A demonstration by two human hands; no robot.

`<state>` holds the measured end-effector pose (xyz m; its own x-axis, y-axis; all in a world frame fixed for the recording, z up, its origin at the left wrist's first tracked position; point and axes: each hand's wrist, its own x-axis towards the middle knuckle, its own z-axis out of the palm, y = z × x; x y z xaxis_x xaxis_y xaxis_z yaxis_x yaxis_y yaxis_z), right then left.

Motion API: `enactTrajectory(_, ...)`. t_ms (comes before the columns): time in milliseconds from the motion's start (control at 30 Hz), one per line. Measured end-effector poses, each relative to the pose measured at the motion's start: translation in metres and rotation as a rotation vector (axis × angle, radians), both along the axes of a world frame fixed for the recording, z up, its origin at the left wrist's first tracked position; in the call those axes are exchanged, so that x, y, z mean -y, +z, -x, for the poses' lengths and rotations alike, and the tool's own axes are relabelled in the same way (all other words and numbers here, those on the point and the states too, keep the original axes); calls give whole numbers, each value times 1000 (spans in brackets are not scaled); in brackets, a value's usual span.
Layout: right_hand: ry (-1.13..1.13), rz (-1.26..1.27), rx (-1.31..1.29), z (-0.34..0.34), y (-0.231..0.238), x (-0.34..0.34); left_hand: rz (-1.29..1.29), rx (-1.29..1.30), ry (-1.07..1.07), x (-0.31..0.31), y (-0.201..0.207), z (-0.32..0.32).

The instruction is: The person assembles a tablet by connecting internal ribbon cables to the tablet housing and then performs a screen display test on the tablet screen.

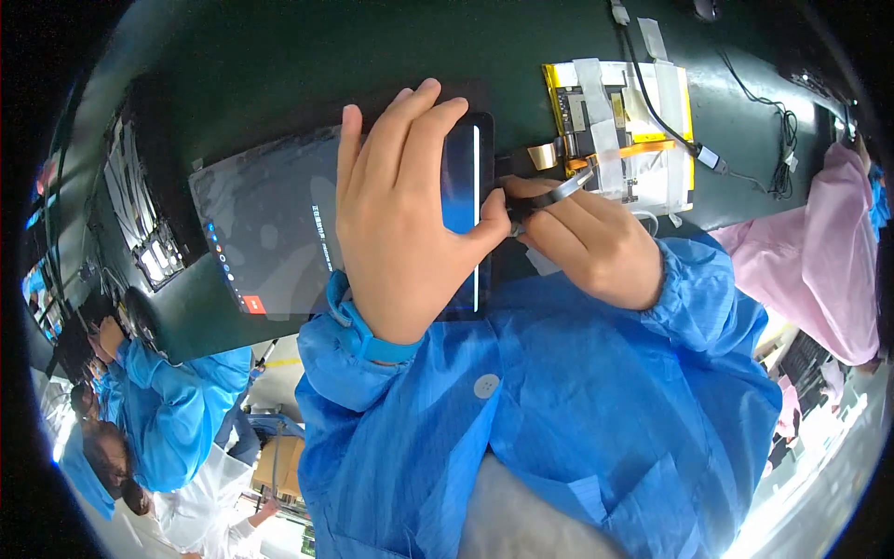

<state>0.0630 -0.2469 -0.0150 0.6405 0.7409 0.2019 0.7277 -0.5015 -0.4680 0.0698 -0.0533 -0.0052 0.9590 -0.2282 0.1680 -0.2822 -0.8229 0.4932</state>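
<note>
A tablet screen (270,219) lies on the dark green bench in front of me, lit with a row of small icons and a red block. My left hand (400,205) rests flat over it, fingers spread and pointing away, thumb at the screen's right edge. Beside that thumb, my right hand (582,228) is closed on a dark shiny curved strip (559,191); its fingertips are partly hidden. Just beyond the right hand lies a taped battery and circuit board assembly (610,130), with an orange flat cable (643,148) and a gold-coloured flex piece (543,156) nearby.
A black cable with a white connector (710,158) crosses the assembly. Another thin black cable (787,140) lies coiled at the far right. Dark frame-like parts (140,205) sit left of the screen. A co-worker in a blue sleeve (177,401) works at left; a pink sleeve (810,252) shows at right.
</note>
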Motion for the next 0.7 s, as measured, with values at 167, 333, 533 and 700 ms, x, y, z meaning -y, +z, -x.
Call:
enactTrajectory(167,-17,2,15,1,2,-1,15,-18,-2,1,-2,1)
enactTrajectory(333,53,49,-10,-4,2,6,18,-1,5,0,-2,2)
enactTrajectory(533,42,-77,41,9,-10,9,-42,-21,-66,-5,3,0)
enactTrajectory(700,-40,-176,91,12,0,7,70,25,75,-45,32,19)
